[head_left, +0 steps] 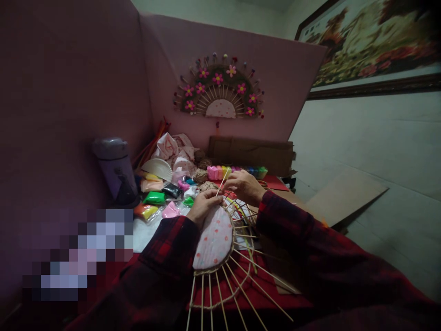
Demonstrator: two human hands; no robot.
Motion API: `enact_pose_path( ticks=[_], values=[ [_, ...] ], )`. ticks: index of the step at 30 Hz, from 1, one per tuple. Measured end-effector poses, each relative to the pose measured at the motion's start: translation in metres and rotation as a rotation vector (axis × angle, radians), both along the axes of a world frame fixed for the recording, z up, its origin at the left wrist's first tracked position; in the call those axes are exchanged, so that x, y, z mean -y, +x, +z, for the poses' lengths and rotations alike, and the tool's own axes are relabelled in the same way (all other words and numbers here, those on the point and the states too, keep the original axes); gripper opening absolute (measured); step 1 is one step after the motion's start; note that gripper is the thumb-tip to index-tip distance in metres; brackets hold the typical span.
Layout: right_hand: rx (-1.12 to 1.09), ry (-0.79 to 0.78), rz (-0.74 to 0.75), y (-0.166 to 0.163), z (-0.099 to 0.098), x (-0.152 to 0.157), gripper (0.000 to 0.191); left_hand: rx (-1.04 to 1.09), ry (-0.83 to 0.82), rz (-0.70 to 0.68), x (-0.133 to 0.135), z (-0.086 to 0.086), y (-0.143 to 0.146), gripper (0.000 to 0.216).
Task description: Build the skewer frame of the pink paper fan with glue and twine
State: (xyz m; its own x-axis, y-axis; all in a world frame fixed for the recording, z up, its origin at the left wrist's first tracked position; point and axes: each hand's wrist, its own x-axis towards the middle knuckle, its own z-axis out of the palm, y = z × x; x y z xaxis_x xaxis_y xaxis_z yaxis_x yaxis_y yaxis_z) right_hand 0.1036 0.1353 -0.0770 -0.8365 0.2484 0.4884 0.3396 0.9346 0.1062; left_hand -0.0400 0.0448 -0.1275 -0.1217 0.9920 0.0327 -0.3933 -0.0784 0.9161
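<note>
A half-round fan piece (215,239) with a pink dotted fabric centre, a twine rim and radiating wooden sticks lies in front of me. My left hand (203,205) is closed on its far edge, fingers curled over the rim. My right hand (244,186) pinches a thin wooden stick (223,180) that slants up from the fan's top edge. Both sleeves are dark red plaid.
Packets of coloured clay (155,198) lie at the left beside a paper plate (157,168) and a grey lidded jug (115,168). A row of coloured clay blocks (237,172) sits behind my hands. A finished flower-decorated fan (219,89) hangs on the pink panel. Cardboard (342,195) lies at the right.
</note>
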Motion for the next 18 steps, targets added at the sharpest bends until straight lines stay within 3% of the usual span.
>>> enact_pose_path(
  ticks=[18],
  values=[
    [0.017, -0.093, -0.032, 0.0004, -0.0006, 0.0045, 0.018, 0.019, 0.051, 0.007, 0.0024, -0.0003, 0.0038, 0.022]
  ],
)
